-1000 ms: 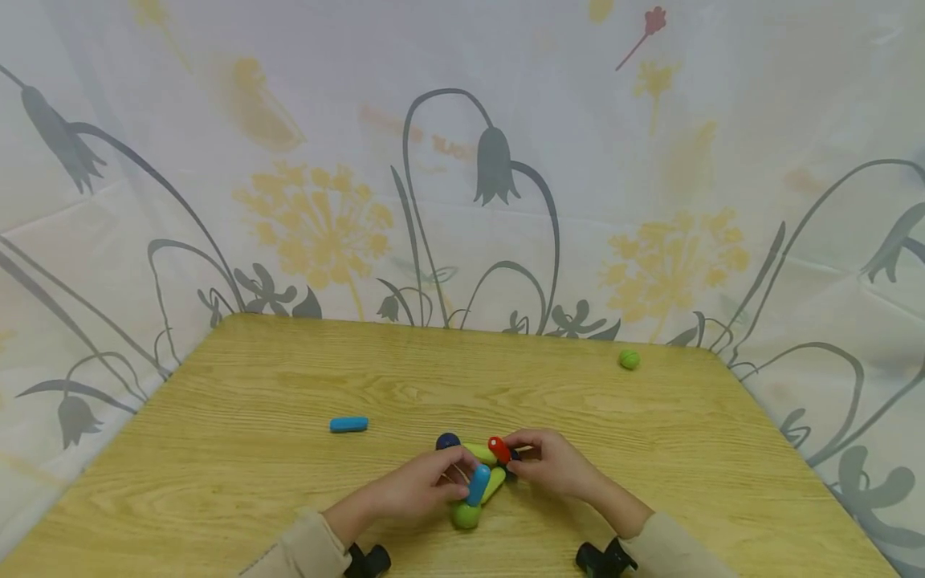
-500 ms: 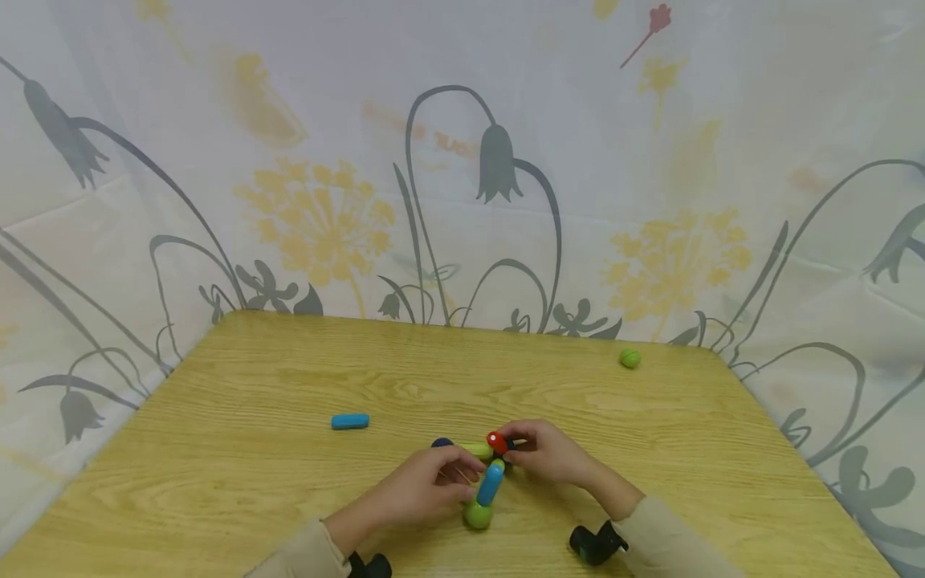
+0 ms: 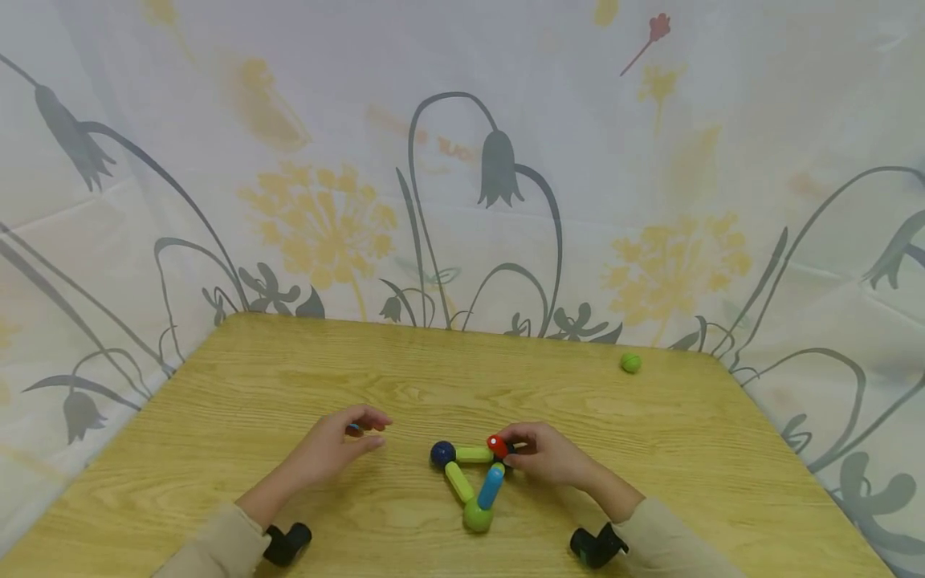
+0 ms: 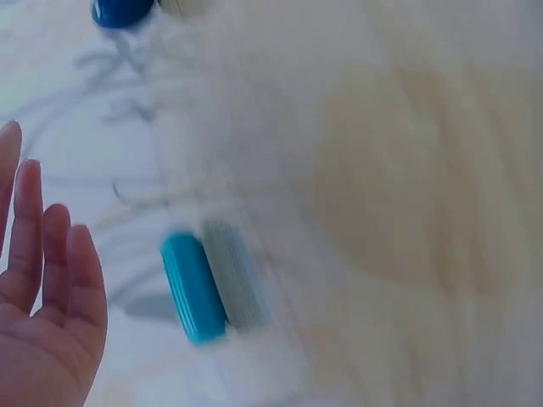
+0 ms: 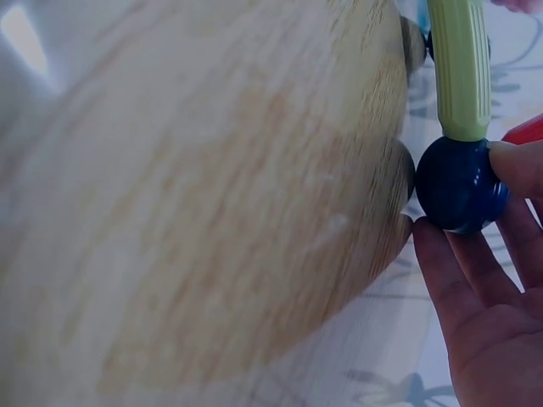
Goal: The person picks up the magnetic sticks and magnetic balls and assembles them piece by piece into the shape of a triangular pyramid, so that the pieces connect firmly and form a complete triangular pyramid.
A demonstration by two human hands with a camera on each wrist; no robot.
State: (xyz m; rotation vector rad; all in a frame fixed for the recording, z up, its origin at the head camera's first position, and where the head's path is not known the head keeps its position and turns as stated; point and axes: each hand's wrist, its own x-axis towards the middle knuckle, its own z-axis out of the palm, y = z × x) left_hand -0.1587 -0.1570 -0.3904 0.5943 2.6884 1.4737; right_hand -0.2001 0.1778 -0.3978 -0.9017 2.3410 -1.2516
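My right hand [image 3: 548,456] pinches a dark blue ball [image 5: 462,185] at the right corner of a triangle of toy building rods and balls. A red rod [image 3: 497,445] with a pale spot on its end sticks up at that corner. Yellow-green rods [image 3: 458,482] join it to another dark blue ball [image 3: 443,455] and a green ball [image 3: 478,516]. From the green ball a blue rod [image 3: 491,488] slants up. My left hand [image 3: 325,449] reaches over a loose blue rod [image 4: 194,288], mostly hidden in the head view; its fingers are extended and apart from that rod.
A loose green ball [image 3: 631,363] lies near the back right of the wooden table [image 3: 405,369]. Behind the table hangs a flower-printed cloth [image 3: 361,144]. Black cameras [image 3: 598,547] are worn on both wrists.
My left hand has left the blue rod on the green ball and moved left to the loose blue rod. The triangle's green corner shifted slightly right. My right hand keeps hold at its corner.
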